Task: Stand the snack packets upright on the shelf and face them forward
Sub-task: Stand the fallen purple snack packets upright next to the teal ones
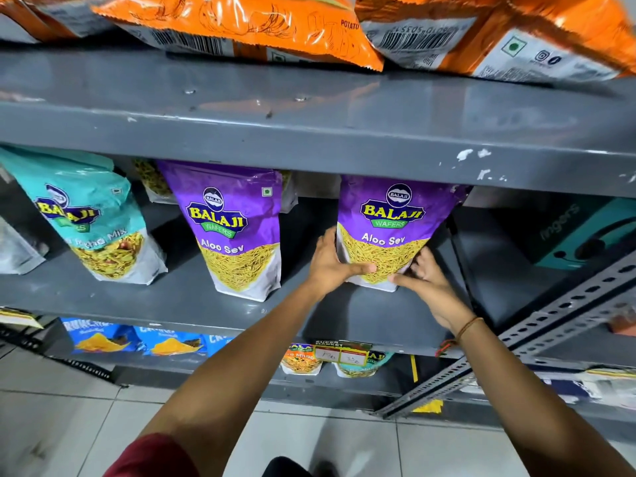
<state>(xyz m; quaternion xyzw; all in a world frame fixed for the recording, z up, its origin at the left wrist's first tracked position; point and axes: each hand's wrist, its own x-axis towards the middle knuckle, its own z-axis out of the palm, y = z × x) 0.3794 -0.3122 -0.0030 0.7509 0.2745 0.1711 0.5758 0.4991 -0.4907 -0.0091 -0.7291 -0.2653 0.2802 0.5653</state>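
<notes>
We see the purple Aloo Sev packet [392, 232] standing upright on the grey shelf [172, 297], long axis vertical, printed front facing us, its top tucked under the shelf above. Our left hand [335, 263] grips its lower left edge and our right hand [426, 280] its lower right, fingers [361, 269] wrapped on. At 9 o'clock stand a second purple packet [237, 232] and a teal packet [93, 218].
</notes>
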